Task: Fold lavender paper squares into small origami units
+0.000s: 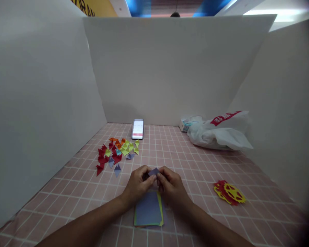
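Between my hands is a small folded piece of purple paper (pixel 153 172), raised a little above the table. My left hand (pixel 139 183) pinches its left side between thumb and fingers. On the right side, my right hand (pixel 172 185) grips the same paper with thumb and fingertips. Just below lies a stack of coloured paper (pixel 148 211), purple-blue on top with green and yellow edges showing. Several folded paper pieces (pixel 115 157) in red, orange, yellow, purple and blue are spread to the left of my hands.
A phone with a lit screen (pixel 137 129) stands near the back wall. At the back right, a white plastic bag (pixel 218 133) lies beside a small box (pixel 182 125). Red and yellow paper cut-outs (pixel 229 192) lie on the right of the pink checked cloth (pixel 87 199). White panels enclose the table.
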Action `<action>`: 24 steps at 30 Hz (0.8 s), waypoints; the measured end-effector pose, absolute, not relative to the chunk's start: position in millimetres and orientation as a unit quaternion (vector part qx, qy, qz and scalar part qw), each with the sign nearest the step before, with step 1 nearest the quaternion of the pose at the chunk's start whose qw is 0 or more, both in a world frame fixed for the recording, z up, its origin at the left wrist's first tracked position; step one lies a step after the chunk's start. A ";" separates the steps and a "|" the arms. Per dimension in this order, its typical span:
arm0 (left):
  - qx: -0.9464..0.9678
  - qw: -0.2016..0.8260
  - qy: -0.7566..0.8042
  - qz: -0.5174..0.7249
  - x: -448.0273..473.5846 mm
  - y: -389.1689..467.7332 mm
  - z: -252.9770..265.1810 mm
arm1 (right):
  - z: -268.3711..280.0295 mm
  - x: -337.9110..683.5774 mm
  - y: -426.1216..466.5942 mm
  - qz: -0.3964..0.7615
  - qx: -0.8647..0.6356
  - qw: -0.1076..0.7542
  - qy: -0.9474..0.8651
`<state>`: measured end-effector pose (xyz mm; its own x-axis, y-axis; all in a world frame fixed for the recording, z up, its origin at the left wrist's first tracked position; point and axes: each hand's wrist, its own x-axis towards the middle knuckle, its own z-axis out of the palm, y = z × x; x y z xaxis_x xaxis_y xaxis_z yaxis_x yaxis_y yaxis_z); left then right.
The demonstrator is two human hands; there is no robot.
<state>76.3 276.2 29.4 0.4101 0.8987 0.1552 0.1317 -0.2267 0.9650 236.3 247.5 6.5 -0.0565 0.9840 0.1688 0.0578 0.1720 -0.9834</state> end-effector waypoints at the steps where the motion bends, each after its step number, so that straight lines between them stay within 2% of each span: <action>1: 0.680 0.494 0.375 0.390 76.3 276.3 29.7 | 6.5 237.3 247.1 0.442 -0.463 0.504 -0.580; 8: 0.625 0.537 0.376 0.424 78.0 271.7 26.2 | 9.7 236.3 247.3 0.488 -0.432 0.517 -0.554; 14: 0.636 0.527 0.374 0.423 76.2 272.8 27.3 | 14.8 236.2 244.3 0.439 -0.456 0.481 -0.606; 19: 0.607 0.541 0.381 0.440 77.8 272.5 28.4 | 13.0 231.8 242.5 0.495 -0.438 0.504 -0.555; 24: 0.616 0.541 0.384 0.425 78.6 274.6 27.1 | 12.8 234.5 244.5 0.443 -0.459 0.513 -0.575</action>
<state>78.6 274.6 27.1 0.3438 0.9330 0.1066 0.0136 -0.1184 0.9929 234.5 244.5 12.8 -0.0536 0.9816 0.1832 0.0728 0.1868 -0.9797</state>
